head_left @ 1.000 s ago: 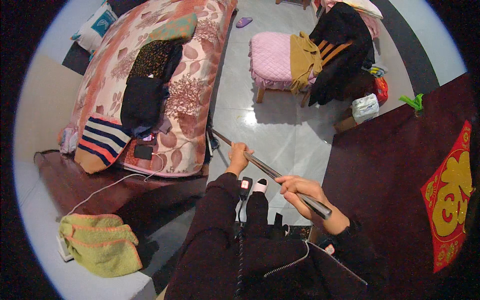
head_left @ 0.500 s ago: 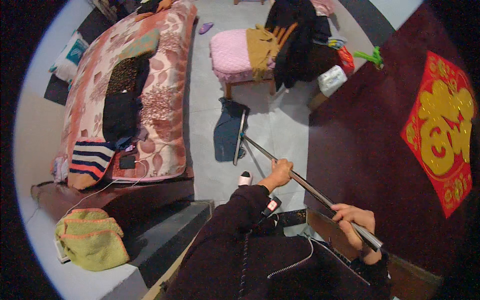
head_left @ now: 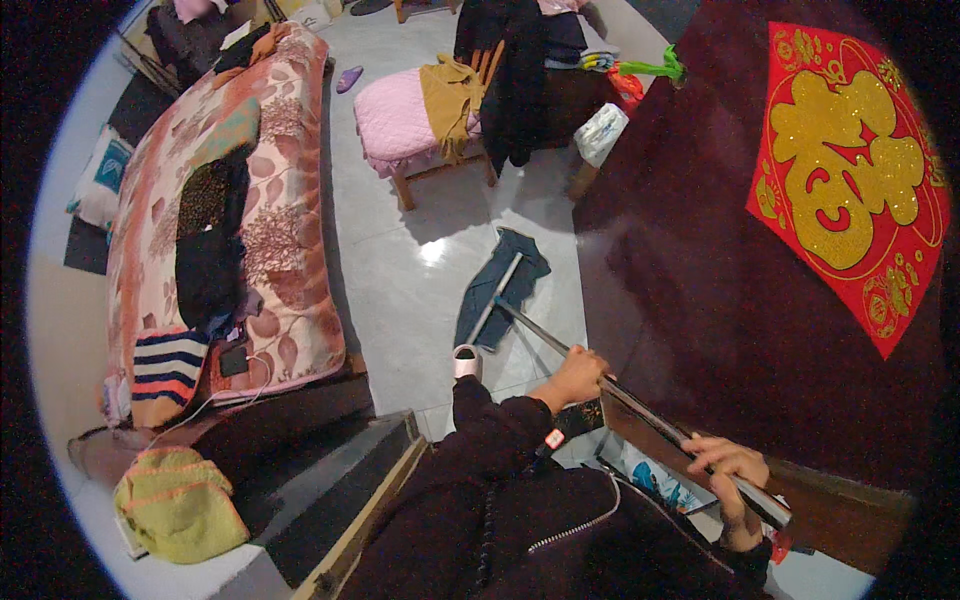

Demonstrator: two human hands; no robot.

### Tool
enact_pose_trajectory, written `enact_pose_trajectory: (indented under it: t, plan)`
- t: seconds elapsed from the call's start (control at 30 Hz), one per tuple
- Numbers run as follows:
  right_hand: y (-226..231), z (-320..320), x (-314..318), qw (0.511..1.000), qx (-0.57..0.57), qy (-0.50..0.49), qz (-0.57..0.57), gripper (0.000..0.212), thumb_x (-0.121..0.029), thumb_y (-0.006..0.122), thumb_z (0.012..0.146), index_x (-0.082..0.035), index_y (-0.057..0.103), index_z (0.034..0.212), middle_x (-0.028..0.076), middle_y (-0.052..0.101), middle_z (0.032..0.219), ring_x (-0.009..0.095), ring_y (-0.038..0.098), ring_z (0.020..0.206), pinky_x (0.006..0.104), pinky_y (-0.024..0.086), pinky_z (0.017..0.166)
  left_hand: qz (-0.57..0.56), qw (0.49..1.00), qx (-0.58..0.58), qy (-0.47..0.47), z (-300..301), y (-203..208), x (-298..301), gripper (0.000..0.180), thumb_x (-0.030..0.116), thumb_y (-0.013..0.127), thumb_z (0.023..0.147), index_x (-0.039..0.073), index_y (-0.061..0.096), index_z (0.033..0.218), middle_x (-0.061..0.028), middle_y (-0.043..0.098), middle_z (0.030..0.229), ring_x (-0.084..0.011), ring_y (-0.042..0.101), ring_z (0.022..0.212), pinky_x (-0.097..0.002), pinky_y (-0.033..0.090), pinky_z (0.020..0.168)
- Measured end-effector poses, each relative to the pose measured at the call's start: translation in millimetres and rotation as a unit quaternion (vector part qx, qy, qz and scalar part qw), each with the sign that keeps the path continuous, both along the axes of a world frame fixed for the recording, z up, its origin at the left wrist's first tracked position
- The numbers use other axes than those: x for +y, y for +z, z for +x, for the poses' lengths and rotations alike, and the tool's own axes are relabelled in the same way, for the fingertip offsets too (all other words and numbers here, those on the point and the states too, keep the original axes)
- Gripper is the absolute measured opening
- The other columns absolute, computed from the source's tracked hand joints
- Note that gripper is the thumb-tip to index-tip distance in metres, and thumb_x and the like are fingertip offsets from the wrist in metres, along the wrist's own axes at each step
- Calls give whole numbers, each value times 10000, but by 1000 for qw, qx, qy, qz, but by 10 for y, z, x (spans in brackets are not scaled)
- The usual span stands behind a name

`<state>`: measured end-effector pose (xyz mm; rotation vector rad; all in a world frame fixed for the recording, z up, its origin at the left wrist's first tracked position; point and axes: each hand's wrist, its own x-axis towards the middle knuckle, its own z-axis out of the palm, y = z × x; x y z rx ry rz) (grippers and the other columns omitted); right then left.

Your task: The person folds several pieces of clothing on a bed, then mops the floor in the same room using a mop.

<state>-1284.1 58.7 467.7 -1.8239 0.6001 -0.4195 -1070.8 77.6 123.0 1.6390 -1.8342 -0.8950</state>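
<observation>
I hold a T-shaped mop with a metal pole (head_left: 650, 413) slanting down and away to the left. My left hand (head_left: 578, 380) is closed round the pole's middle. Farther up, near its top end, my right hand (head_left: 735, 478) is wrapped round it too. The mop's narrow crossbar (head_left: 489, 312) lies over a dark blue cloth (head_left: 520, 281) on the grey tiled floor. That cloth is creased, spreading out on both sides of the bar. Beside the bar's near end is my foot in a pale slipper (head_left: 466, 361).
On the left stands a bed (head_left: 283, 290) with clothes on its patterned cover. Ahead is a stool with a pink quilted cover (head_left: 393, 118), next to dark clothes (head_left: 513, 85). A dark red panel with a red-and-gold decoration (head_left: 848, 165) fills the right. A yellow-green towel (head_left: 182, 508) lies near left.
The mop's crossbar and cloth have come nearer my foot and shifted right along the floor. The cloth lies more crumpled. My view has turned. Both hands keep their hold.
</observation>
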Motion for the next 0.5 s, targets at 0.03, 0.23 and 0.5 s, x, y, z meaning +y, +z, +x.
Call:
enact_pose_trajectory:
  t: [0.03,0.23,0.5]
  plan:
    - [-127,50,-63,999,-25,25,10,178,-130,605,913,-27,547,781,194,705,988,426,654,1146,606,445,1047,13,999,-29,5,133,-52,-22,167,236,685,748,107,712,849,-107,713,960,-305,645,999,-452,395,905]
    - [-1071,739,-275,998,-50,44,12,80,-15,580,940,10,597,866,187,688,1049,426,620,1212,522,461,1056,-14,969,-166,181,1145,-771,-128,232,318,678,885,94,659,830,-111,659,950,-339,616,982,-526,398,841]
    - [-1436,903,-412,989,-49,-134,40,160,-33,564,941,60,646,840,183,709,1001,376,664,1130,481,507,992,123,973,-97,167,1324,-1187,-681,166,183,697,859,105,671,1003,-156,602,1119,-383,489,1263,-740,290,1041]
